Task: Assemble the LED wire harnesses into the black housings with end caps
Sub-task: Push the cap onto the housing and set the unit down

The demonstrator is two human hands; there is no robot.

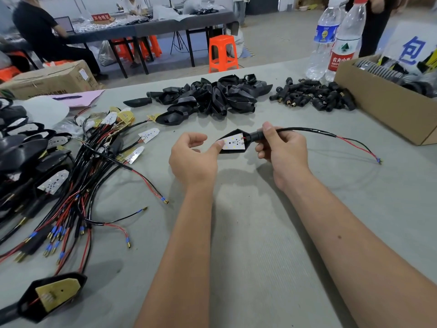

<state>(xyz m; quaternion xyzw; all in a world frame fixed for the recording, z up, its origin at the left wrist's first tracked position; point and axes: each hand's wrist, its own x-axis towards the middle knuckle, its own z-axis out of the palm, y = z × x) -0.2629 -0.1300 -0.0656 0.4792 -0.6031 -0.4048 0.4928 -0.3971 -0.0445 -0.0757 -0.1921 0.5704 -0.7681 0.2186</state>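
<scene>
Right hand (pixel 281 147) gripping end cap (pixel 256 136), left thumb (pixel 218 145) seemingly pressing board (pixel 234 141)

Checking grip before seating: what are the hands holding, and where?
The right hand grips the end cap on the housing; the left hand's thumb presses the LED board.

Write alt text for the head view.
Right hand grips the end cap on a black housing while the left thumb presses its LED board. Loose housings, caps and harnesses lie on the table.
</scene>
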